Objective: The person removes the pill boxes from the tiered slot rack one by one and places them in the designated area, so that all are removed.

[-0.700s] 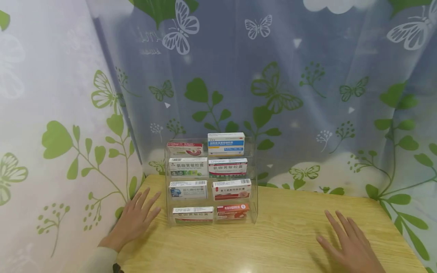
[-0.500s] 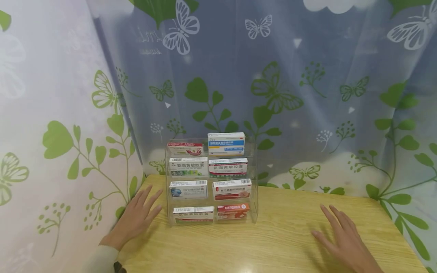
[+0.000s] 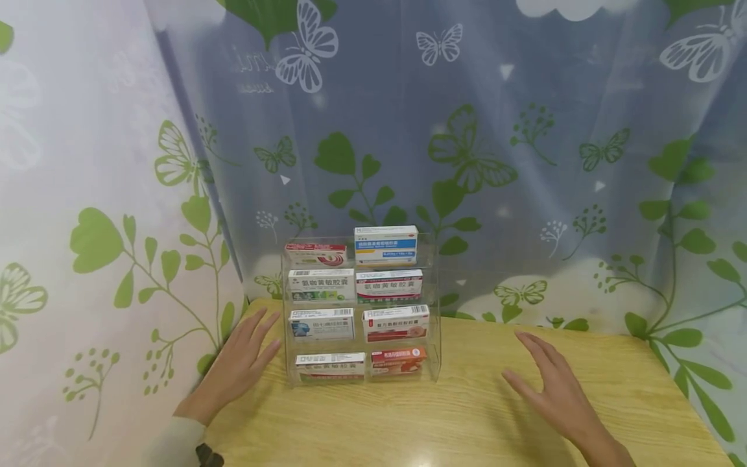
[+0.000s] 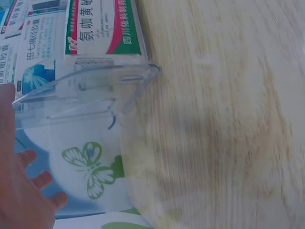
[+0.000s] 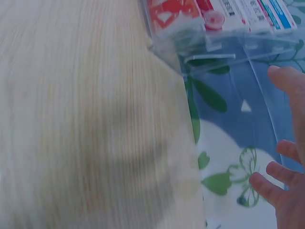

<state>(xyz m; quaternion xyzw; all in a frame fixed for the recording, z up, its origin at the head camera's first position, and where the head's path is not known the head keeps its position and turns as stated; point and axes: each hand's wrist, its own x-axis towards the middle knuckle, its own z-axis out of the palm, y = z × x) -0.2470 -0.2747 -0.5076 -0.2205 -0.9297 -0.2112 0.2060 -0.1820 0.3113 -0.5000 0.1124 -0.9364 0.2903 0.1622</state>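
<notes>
A clear plastic tiered rack (image 3: 434,337) stands on the table, with medicine boxes in two columns. At its bottom right sits an orange-red box (image 3: 399,361); at the top right, a taller blue, white and yellow box (image 3: 386,246). My left hand (image 3: 236,360) is just left of the rack, fingers spread and holding nothing. In the left wrist view a white, red and green box (image 4: 102,28) lies behind the rack's clear side edge (image 4: 95,90). To the right of the rack my right hand (image 3: 554,389) hovers over the table, fingers extended, apart from the rack.
The rack stands on a light wood-grain table (image 3: 467,415). Behind it hangs a blue-grey curtain (image 3: 373,97) printed with leaves and butterflies. A pale curtain (image 3: 117,168) closes off the left side, near my left forearm.
My right hand has moved left, toward the rack, and turned so its thumb side faces it. My left hand has shifted slightly toward the rack. The rack and boxes stay in place.
</notes>
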